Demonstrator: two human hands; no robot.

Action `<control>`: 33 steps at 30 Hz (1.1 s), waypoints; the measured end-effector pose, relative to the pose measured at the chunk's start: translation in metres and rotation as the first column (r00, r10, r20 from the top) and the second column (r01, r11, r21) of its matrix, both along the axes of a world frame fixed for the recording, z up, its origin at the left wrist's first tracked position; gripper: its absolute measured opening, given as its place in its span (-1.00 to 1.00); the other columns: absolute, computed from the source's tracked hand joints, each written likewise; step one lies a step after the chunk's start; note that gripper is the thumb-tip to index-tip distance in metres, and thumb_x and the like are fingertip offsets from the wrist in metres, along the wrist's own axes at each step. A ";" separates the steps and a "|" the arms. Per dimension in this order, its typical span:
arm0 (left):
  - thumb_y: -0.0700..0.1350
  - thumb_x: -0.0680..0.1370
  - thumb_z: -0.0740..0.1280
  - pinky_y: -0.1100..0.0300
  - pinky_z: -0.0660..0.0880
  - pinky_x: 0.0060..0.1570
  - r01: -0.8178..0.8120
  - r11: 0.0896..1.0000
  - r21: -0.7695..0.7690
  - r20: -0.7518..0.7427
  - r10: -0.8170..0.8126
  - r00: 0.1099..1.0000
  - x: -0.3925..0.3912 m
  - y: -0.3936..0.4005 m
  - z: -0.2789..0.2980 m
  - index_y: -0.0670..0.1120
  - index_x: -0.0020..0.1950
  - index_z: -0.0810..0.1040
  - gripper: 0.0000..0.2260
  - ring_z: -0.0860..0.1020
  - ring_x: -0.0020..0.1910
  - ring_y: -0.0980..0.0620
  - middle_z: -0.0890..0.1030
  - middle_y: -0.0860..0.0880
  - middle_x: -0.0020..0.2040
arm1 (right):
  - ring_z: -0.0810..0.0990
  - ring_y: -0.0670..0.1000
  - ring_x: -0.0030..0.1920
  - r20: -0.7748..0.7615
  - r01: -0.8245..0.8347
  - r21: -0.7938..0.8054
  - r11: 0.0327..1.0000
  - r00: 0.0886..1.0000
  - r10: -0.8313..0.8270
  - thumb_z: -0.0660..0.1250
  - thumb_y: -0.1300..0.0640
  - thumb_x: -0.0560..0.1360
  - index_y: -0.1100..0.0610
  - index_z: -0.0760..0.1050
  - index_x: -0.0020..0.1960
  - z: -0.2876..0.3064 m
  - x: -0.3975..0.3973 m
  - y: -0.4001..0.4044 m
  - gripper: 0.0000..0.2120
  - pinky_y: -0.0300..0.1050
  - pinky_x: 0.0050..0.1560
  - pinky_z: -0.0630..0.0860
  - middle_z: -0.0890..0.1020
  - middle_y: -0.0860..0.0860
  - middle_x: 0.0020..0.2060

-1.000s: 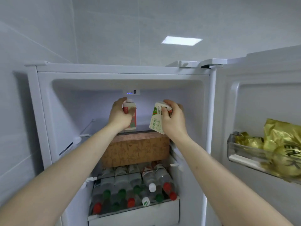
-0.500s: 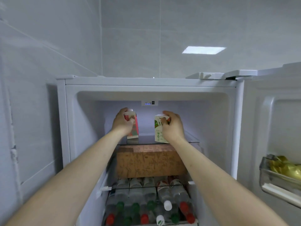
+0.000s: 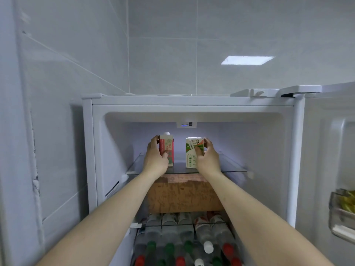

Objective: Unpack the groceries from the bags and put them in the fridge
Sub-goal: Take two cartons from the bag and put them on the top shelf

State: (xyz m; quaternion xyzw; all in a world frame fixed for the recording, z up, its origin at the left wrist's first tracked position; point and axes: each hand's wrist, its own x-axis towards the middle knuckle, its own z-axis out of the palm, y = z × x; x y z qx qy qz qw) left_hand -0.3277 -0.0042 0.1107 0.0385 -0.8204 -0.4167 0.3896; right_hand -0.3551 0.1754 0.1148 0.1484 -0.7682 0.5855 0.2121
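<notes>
Fridge top shelf, left hand gripping red carton, right hand partly hiding gripped green carton

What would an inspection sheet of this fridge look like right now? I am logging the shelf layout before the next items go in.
Surface: glass top shelf, both cartons upright on it, apart.
Job's things: red carton left; green carton right.
Clutter: brown box on the shelf below; bottles lying under it; yellow packets in door bin.
Hands: left hand grips red carton; right hand grips green carton.
Cables: nothing seen.
Surroundings: grey tiled wall, open fridge door.
</notes>
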 end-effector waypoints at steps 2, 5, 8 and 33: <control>-0.22 0.63 0.31 0.08 0.58 0.09 -0.023 0.999 -0.028 0.005 0.023 1.000 0.001 -0.001 0.000 0.09 0.53 0.23 -0.47 0.57 0.26 -0.07 0.37 0.02 0.47 | 0.64 0.14 0.24 -0.001 0.046 0.084 0.995 0.999 -0.046 0.25 0.05 0.69 -0.04 0.28 0.49 0.004 -0.003 -0.003 -0.60 0.12 0.06 0.70 0.58 0.02 0.34; -0.19 0.64 0.31 0.00 0.62 0.10 -0.071 0.997 -0.037 0.015 0.072 0.997 0.003 -0.001 0.000 0.07 0.53 0.21 -0.49 0.57 0.23 -0.09 0.36 0.00 0.46 | 0.63 0.13 0.24 -0.001 0.039 0.154 0.987 0.999 -0.039 0.24 0.12 0.70 0.00 0.28 0.50 0.011 -0.010 -0.012 -0.61 0.02 0.02 0.69 0.56 0.02 0.36; -0.17 0.65 0.31 0.05 0.60 0.14 -0.106 0.994 -0.018 -0.009 0.106 0.994 0.002 -0.001 -0.001 0.05 0.54 0.21 -0.50 0.56 0.28 -0.11 0.35 -0.03 0.47 | 0.60 0.11 0.27 0.008 0.010 0.196 0.981 1.000 -0.012 0.21 0.19 0.70 0.04 0.28 0.52 0.014 -0.018 -0.022 -0.59 -0.08 -0.01 0.63 0.56 0.04 0.36; -0.32 0.59 0.30 -0.02 0.59 0.22 -0.190 0.974 0.120 0.027 0.188 0.982 -0.008 -0.001 -0.001 -0.01 0.51 0.25 -0.46 0.50 0.37 -0.12 0.42 -0.07 0.42 | 0.62 0.06 0.22 -0.059 0.048 0.410 0.911 0.998 -0.026 0.28 -0.02 0.67 -0.04 0.37 0.55 -0.010 -0.035 -0.036 -0.54 -0.18 -0.14 0.64 0.58 0.00 0.39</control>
